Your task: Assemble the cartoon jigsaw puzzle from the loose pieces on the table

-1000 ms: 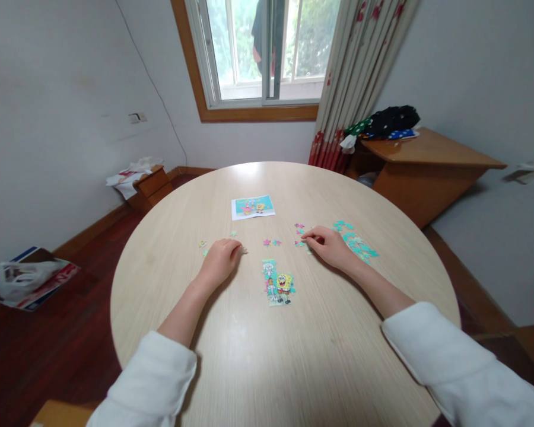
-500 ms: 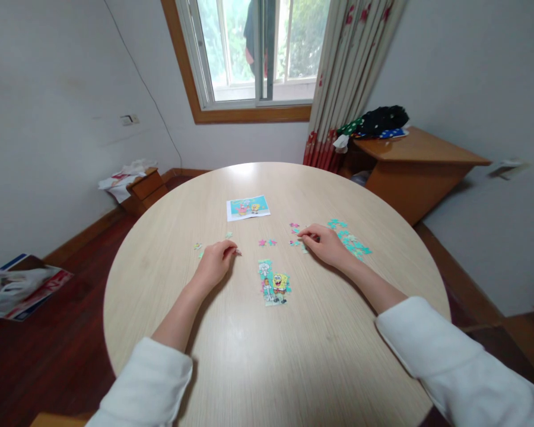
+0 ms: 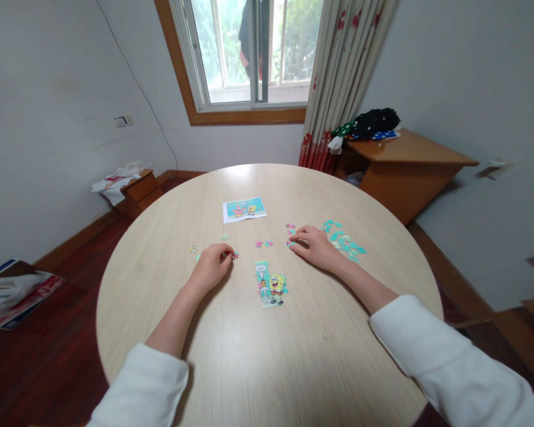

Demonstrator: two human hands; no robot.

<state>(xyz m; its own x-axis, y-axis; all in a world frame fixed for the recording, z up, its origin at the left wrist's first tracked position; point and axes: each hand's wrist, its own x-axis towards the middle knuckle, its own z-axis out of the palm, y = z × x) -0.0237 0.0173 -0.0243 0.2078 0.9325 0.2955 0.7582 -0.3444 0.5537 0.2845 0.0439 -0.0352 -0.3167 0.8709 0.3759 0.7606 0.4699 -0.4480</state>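
Observation:
Between the thumb and fingers of my left hand [image 3: 212,264] is a small puzzle piece [image 3: 236,255], its edge showing past the fingertips. My right hand [image 3: 314,245] is low over the table, thumb and fingers apart, its tips by a pink and blue puzzle piece [image 3: 289,243]; whether they touch it I cannot tell. A partly joined jigsaw [image 3: 270,284] with a yellow square figure and a pale tall one lies between and nearer than the hands. Two pink and blue pieces [image 3: 264,244] lie beyond it. Beside my right hand spread several loose turquoise pieces [image 3: 345,240].
A printed picture card [image 3: 244,209] lies toward the far side of the round table [image 3: 267,367]. A few loose pieces [image 3: 194,248] are left of my left hand. At the back right stands a wooden desk [image 3: 413,148] with cloths [image 3: 376,123] on it.
My right hand's thumb and fingers have spread apart and shifted slightly. My left hand still pinches its piece, now turned a little. The whole view has shifted slightly.

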